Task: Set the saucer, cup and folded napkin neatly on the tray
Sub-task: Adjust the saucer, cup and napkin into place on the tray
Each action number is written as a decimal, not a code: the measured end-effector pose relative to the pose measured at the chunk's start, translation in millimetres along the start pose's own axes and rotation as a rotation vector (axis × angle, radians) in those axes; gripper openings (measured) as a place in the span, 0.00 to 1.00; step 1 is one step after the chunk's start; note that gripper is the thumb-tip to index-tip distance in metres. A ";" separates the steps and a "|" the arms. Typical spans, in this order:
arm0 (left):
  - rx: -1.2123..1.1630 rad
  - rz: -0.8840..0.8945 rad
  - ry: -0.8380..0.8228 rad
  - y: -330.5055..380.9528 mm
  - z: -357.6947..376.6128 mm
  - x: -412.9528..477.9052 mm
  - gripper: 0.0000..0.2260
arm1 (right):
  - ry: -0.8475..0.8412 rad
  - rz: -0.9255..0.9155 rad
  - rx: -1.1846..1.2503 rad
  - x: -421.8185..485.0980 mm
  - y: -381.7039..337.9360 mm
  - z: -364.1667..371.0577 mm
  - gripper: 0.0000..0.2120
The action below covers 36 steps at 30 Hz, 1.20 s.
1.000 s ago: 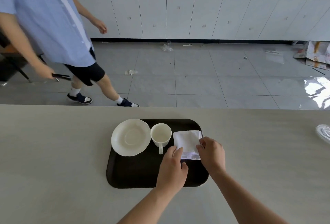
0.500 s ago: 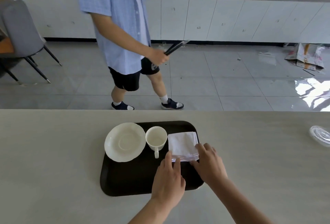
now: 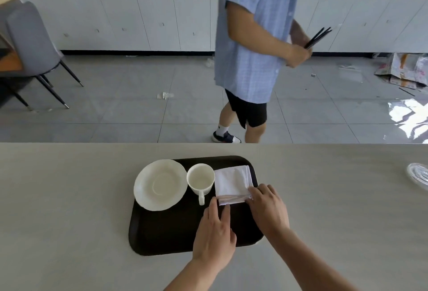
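Observation:
A dark brown tray [image 3: 162, 232] lies on the pale counter. On its far half sit, left to right, a white saucer [image 3: 159, 185], an upright white cup [image 3: 201, 180] with its handle toward me, and a folded white napkin [image 3: 232, 183]. The saucer's left rim overhangs the tray edge. My left hand [image 3: 215, 232] rests flat over the tray, fingertips at the napkin's near left corner. My right hand [image 3: 268, 209] has its fingertips on the napkin's near right corner. Neither hand grips anything.
A person in a blue shirt and black shorts [image 3: 250, 59] stands just beyond the counter, holding dark sticks [image 3: 318, 37]. A clear glass dish [image 3: 419, 176] sits at the counter's right edge. A grey chair [image 3: 32, 42] stands far left.
Both my hands have drawn back slightly toward me along the napkin's near edge. The person behind the counter has walked from left to right. The saucer and cup have not moved on the tray.

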State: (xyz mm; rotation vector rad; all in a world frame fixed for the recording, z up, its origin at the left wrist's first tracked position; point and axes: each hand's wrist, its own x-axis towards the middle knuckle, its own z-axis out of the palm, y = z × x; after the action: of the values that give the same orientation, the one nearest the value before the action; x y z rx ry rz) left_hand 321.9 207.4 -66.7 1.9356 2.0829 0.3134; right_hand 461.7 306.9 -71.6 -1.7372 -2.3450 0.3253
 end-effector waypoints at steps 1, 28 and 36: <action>-0.002 0.003 -0.006 -0.3 0.3 -0.4 0.26 | -0.001 0.010 0.006 1.8 -0.2 -0.2 0.08; 0.100 -0.037 -0.042 14.6 -6.7 2.7 0.31 | 0.069 0.046 0.056 7.0 8.9 11.1 0.03; 0.130 -0.018 -0.051 18.1 -6.1 8.3 0.34 | 0.036 0.066 0.094 6.8 6.0 2.9 0.16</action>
State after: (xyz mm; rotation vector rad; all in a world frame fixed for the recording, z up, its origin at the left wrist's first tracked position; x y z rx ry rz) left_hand 336.2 217.3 -55.2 1.9733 2.1347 0.1265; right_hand 464.4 314.9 -75.9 -1.7643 -2.2137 0.4046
